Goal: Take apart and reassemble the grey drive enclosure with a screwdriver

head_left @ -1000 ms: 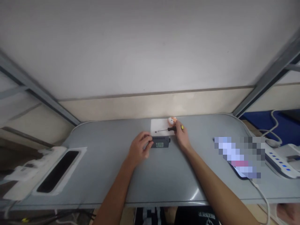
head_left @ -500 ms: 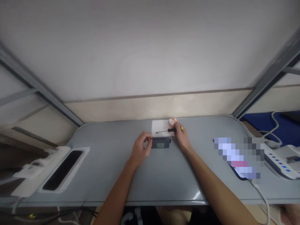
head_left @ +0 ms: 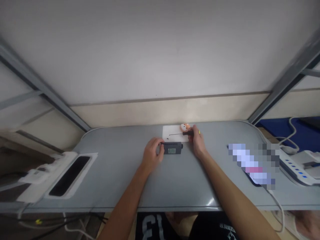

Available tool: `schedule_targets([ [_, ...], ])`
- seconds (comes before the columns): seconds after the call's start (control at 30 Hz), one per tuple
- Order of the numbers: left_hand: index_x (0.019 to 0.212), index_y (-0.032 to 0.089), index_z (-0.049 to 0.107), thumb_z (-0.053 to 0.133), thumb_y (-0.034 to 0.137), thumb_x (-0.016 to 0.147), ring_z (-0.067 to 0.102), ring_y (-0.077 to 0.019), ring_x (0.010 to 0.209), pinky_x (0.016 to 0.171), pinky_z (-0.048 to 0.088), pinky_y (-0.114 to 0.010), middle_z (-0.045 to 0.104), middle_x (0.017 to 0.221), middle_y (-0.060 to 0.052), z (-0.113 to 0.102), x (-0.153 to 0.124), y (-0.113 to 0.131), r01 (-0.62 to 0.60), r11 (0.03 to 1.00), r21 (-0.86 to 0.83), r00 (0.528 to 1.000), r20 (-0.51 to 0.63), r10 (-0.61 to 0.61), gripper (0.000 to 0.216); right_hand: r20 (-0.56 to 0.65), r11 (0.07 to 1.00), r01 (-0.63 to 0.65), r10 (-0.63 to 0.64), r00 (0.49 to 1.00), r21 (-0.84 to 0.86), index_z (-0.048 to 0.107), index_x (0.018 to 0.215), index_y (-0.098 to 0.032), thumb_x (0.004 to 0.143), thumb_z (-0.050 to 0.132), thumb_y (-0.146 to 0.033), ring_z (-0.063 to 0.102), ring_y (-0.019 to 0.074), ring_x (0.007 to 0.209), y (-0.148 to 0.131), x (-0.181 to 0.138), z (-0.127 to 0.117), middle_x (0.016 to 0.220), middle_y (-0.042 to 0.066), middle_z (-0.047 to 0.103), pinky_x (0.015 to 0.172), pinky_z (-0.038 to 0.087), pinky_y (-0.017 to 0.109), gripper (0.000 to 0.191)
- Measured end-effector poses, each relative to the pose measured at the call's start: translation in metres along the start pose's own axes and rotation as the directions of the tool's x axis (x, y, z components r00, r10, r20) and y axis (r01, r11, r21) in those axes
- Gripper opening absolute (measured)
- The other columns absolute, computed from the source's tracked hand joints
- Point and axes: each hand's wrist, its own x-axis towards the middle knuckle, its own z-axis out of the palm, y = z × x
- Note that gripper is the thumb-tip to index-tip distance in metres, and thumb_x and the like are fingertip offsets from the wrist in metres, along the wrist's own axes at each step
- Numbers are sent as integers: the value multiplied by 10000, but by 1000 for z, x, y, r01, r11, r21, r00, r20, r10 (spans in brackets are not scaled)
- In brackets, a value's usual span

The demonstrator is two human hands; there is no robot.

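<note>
With my left hand (head_left: 153,154) I grip the left end of a dark rectangular box (head_left: 173,148), which has a row of vent slots along its top edge and a greenish label on its face. Fingers of my right hand (head_left: 197,142) close around the dark handle of a screwdriver (head_left: 188,133). Its thin shaft points left above a white sheet of paper (head_left: 172,128). One tiny dark piece (head_left: 167,138), perhaps a screw, lies on the paper below the shaft. Beside the screwdriver handle, at the paper's back right, sits a small orange and white figure (head_left: 184,127).
A dark-screened phone or similar slab (head_left: 70,176) lies on white material at the left, next to white plugs and a power strip (head_left: 35,186). At the right are a blurred-out phone (head_left: 252,166) with a cable and a multi-port charger (head_left: 296,168). A wall borders the grey table (head_left: 115,186).
The screwdriver has lifted slightly, its tip now apart from the tiny dark piece, which stays on the paper. My left hand keeps holding the box. The view has shifted a little.
</note>
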Motion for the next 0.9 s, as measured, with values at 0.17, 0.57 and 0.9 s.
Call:
schedule_targets([
  [0.17,1101,186,653,547,129,957,675,-268,1013,907,483,-429,738,1090,-103,2,2,13,-161,947,279,985,-10,171,187,19,970,28,-34,999,241,550,700,-229,780,667,-680,314,95,451,-17,6,-13,556,-51,457,438,196,277,473],
  [0.57,1108,233,723,603,110,978,721,-238,1091,959,481,-419,777,1153,-70,21,-4,21,-321,891,321,947,87,310,216,62,953,84,-106,992,290,450,602,-232,763,662,-597,297,92,463,-33,4,-28,561,-45,384,419,192,272,452],
  [0.9,1123,239,734,617,139,989,734,-231,1088,983,499,-415,780,1150,-73,20,-3,20,-304,905,296,953,80,293,204,101,959,26,-56,993,283,468,610,-230,767,671,-530,287,101,477,-29,-1,-22,553,-44,386,441,192,282,395],
])
